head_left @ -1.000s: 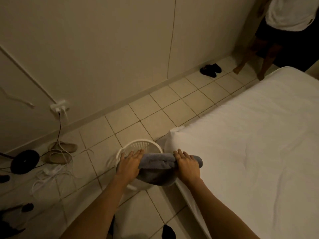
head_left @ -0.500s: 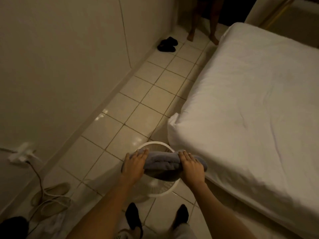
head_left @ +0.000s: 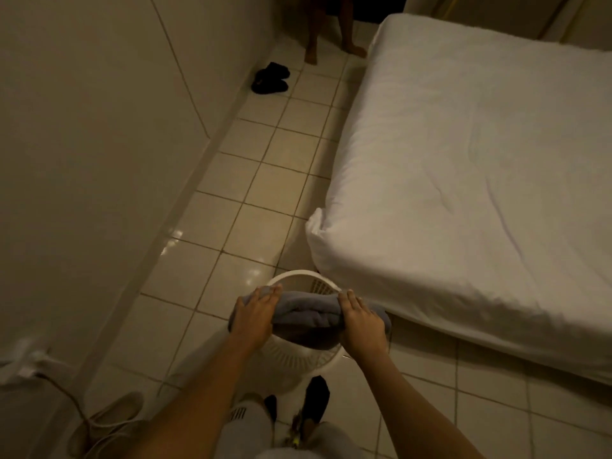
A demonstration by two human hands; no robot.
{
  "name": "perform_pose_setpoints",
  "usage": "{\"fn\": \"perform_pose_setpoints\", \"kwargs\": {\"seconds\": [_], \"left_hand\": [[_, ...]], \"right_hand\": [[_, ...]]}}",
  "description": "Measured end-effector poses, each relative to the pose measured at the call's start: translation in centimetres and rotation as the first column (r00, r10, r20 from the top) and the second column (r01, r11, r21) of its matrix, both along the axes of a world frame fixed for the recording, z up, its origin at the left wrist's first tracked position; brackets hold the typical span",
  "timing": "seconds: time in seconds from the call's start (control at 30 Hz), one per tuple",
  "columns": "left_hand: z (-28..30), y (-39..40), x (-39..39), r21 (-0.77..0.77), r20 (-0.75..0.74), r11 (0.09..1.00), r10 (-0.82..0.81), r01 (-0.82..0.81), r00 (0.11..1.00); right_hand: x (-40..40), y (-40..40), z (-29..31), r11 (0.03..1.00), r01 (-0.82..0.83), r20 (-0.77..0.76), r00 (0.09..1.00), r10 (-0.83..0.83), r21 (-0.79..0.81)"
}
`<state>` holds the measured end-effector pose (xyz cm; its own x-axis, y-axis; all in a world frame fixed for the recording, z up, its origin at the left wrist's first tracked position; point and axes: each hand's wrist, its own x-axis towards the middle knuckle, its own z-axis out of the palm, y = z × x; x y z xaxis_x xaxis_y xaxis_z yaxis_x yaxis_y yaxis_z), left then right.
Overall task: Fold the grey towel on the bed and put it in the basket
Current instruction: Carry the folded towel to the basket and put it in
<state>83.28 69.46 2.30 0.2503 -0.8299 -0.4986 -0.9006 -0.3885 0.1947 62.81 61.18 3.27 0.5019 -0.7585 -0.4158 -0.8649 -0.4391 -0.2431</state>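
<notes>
You are holding the folded grey towel (head_left: 306,309) over the mouth of the white basket (head_left: 298,357), your left hand (head_left: 253,318) curling round one end and your right hand (head_left: 362,321) gripping the other (its lower fold is sagging down inside the rim). The basket is standing on the tiled floor (head_left: 261,180) just beside the corner of the bed (head_left: 463,167), and your feet are showing below it. Dark slippers (head_left: 270,78) are lying by the wall.
</notes>
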Motion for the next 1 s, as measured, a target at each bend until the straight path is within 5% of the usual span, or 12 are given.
{"fn": "perform_pose_setpoints", "kwargs": {"seconds": [0.47, 0.73, 1.0], "left_hand": [[-3.4, -2.8, 5.5, 0.014, -0.095, 0.925, -0.376, 0.379, 0.922], [-10.6, -3.3, 7.2, 0.090, -0.200, 0.877, -0.449, 0.472, 0.871], [-19.4, -2.7, 6.5, 0.114, -0.353, 0.887, -0.384, 0.447, 0.853]], "right_hand": [[4.2, 4.4, -2.9, 0.926, 0.377, -0.126, 0.919, -0.373, 0.010], [6.2, 6.4, -8.4, 0.823, 0.568, -0.155, 0.814, -0.560, 0.015], [6.7, 6.1, -14.5, 0.827, 0.560, -0.066, 0.828, -0.556, 0.049]]}}
